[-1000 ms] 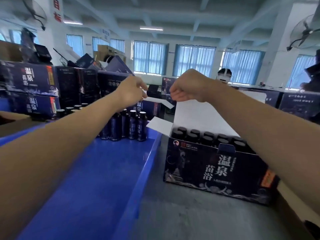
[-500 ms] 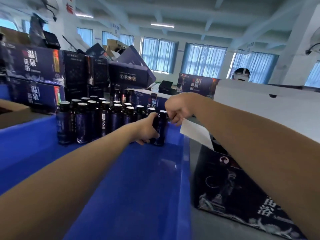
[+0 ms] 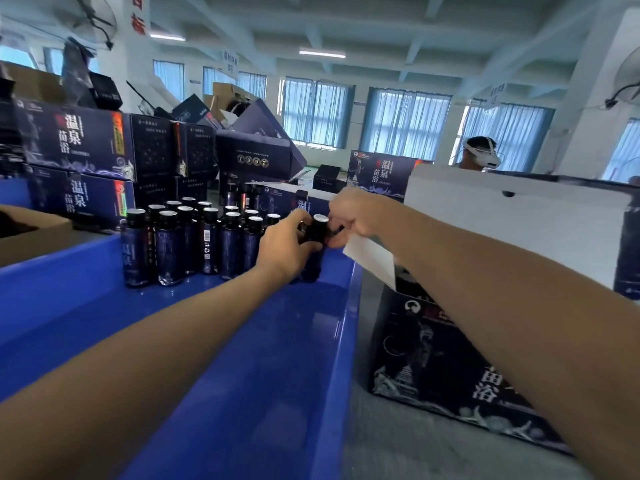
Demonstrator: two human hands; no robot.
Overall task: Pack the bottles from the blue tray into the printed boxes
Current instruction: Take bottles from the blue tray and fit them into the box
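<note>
The left hand (image 3: 287, 245) is curled round the end bottle (image 3: 313, 268), fingers wrapped over its upper part, w/ the forearm reaching in across the blue tray (image 3: 348, 341). The right hand (image 3: 353, 216) meets it from the other side, fingers bent & pinching at the black cap. Whether both hands have the same bottle, or a 2nd one sits hidden behind the left palm, can't be told.

The end bottle stands upright near the tray's far right corner, just inside the rim. Left of it, close-packed, are the other bottles (image 3: 173, 244): dark blue, black caps, upright, in several rows across the tray's far end.

Right of the tray, on the grey table (image 3: 398, 445), sits the printed box (image 3: 433, 358). It is open, its white lid (image 3: 519, 220) raised behind the right forearm & a small white side flap (image 3: 372, 258) sticking out toward the tray; the inside is hidden.

Beyond the tray, far left, are stacked boxes (image 3: 79, 140) w/ the same print, plus a brown carton (image 3: 31, 233) at the left edge. In the bkgd: another person in a white headset (image 3: 479, 155) & windows w/ blue curtains (image 3: 317, 112).
</note>
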